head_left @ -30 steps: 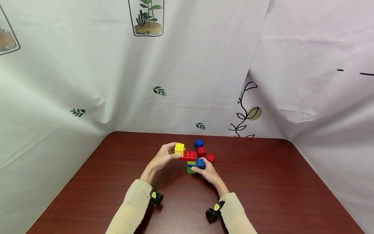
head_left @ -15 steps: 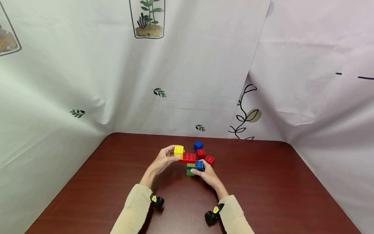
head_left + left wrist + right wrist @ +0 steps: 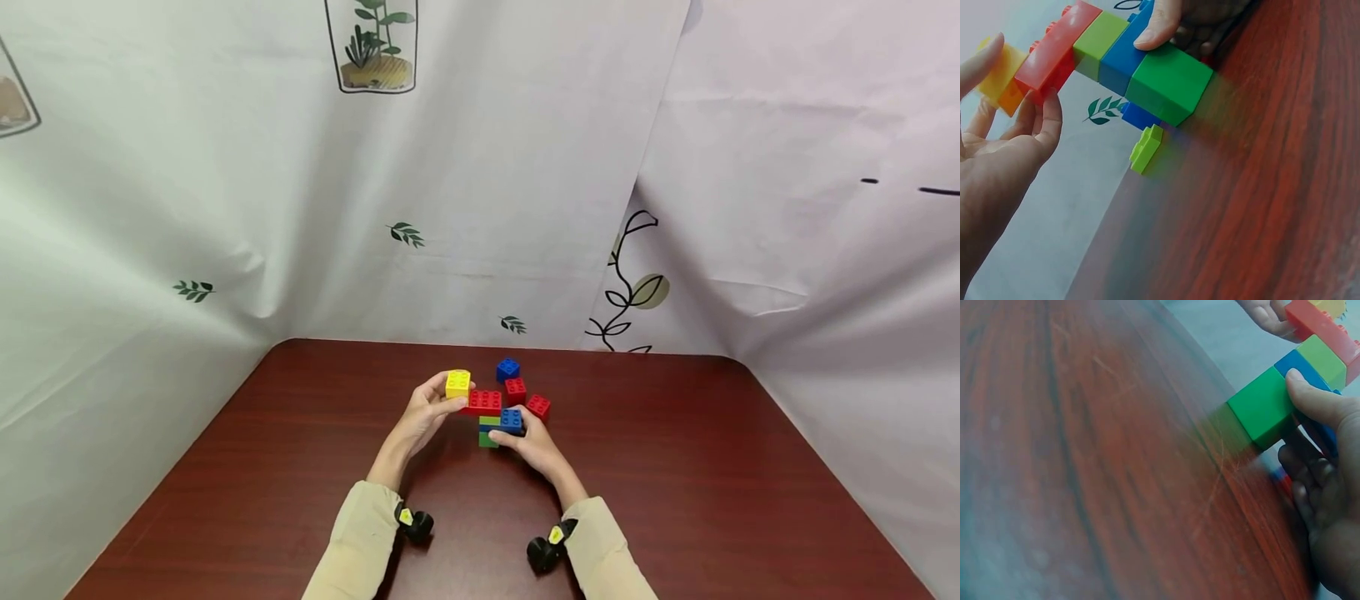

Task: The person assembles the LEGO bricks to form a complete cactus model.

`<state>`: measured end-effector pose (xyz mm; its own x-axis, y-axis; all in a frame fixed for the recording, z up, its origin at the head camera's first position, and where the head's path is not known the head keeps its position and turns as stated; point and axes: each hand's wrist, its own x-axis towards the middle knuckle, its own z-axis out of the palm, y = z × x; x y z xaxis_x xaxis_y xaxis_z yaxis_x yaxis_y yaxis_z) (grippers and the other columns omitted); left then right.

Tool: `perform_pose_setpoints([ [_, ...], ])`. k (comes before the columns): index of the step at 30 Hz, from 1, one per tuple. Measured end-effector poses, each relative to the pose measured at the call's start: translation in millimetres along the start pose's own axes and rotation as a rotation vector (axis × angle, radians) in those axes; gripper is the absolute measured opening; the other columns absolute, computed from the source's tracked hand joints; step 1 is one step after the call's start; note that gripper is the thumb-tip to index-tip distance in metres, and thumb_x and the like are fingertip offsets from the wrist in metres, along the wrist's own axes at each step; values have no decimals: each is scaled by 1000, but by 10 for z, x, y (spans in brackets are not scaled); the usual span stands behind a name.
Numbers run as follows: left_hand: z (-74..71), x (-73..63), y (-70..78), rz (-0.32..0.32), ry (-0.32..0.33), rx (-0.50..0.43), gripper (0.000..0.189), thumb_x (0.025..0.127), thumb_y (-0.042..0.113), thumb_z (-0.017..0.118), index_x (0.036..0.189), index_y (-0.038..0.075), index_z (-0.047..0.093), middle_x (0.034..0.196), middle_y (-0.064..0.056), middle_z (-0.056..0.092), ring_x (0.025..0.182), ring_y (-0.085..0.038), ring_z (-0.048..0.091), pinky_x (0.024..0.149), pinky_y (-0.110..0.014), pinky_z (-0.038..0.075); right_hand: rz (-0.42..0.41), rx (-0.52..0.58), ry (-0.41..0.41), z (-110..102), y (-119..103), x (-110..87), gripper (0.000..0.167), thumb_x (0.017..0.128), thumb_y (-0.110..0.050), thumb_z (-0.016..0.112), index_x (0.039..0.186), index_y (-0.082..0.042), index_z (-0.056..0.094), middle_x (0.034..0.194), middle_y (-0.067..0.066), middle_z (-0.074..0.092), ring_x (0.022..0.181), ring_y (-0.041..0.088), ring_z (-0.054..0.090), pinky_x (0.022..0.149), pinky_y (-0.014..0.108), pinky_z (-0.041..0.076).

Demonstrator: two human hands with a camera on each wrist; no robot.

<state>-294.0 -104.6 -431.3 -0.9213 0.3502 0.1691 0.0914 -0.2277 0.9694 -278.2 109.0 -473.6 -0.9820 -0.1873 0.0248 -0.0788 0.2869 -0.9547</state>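
Note:
A stack of toy building bricks stands at mid-table: a green brick [image 3: 1172, 81] at the bottom, then a long blue brick [image 3: 512, 421], a lime green brick [image 3: 1099, 44] and a long red brick [image 3: 484, 403]. On the red brick's left end sits a yellow brick [image 3: 457, 385]. My left hand [image 3: 422, 418] pinches that end, thumb at the yellow brick and fingers curled under the red one. My right hand [image 3: 536, 446] grips the blue brick, its thumb [image 3: 1313, 397] pressed on the near side and the other fingers behind.
Behind the stack lie a loose blue brick [image 3: 507, 370] and two red bricks, one [image 3: 515, 390] near it and one [image 3: 538, 407] beside the right hand. A small lime green brick [image 3: 1146, 150] shows in the left wrist view. A printed curtain [image 3: 480, 167] hangs behind the table [image 3: 675, 467].
My left forearm has swung slightly to the right, while both hands keep their hold. The bricks look the same, and the whole view shifts a little.

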Motion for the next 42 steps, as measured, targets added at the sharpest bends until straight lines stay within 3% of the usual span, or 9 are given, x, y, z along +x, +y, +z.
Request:
perform_pose_setpoints([
  [10,-30,0,2,-7,-14,37,53,91,-1,59,140,-7,38,137,-37,42,102,-10,62,93,-19,52,-24,-30,0,-1,54,5,43,86,-26,74,119,-6,56,111,10,66,97,17,59,93,40,51],
  [16,-68,-8,29,-9,-12,62,53,90,-1,60,139,-6,39,135,-34,46,103,-10,62,92,-19,53,-44,-18,-42,-14,59,-6,47,81,-15,78,121,-4,57,115,14,67,101,20,63,96,43,51],
  [21,-120,-29,37,-19,-24,34,54,91,-1,60,140,-5,38,135,-28,49,105,-11,61,93,-20,53,-59,-76,-49,-13,66,-16,50,79,-10,79,123,-3,57,119,16,67,108,26,62,100,48,49],
  [24,-175,-41,55,-13,-17,32,53,91,0,60,140,-4,39,132,-24,52,106,-11,61,92,-21,53,-83,-118,-34,3,66,-1,43,81,-10,77,119,-3,59,114,15,67,105,25,61,96,44,50],
  [29,-277,-59,84,-9,-14,19,54,91,0,60,140,-4,38,125,-13,57,107,-11,60,92,-20,53,-108,-167,58,60,56,20,23,84,-7,72,107,-4,65,101,12,70,92,19,60,83,29,48],
  [33,-349,-78,88,-10,-3,-9,53,90,-2,60,139,-3,39,120,-3,59,107,-10,61,93,-19,52,-105,-257,177,128,41,30,13,89,-11,66,102,-10,69,98,7,74,91,19,66,82,32,49],
  [37,-411,-100,97,8,2,-25,49,90,-4,60,136,-2,43,121,-7,58,106,-9,62,93,-19,52,-72,-320,272,194,27,54,10,90,-21,66,99,-18,72,95,1,76,90,17,67,80,35,48],
  [42,-460,-123,122,21,-11,-19,44,90,-3,60,131,2,47,122,-11,59,104,-9,62,92,-19,53,-49,-372,332,251,19,113,10,89,-29,67,95,-21,72,90,-4,75,80,9,63,74,31,47],
])
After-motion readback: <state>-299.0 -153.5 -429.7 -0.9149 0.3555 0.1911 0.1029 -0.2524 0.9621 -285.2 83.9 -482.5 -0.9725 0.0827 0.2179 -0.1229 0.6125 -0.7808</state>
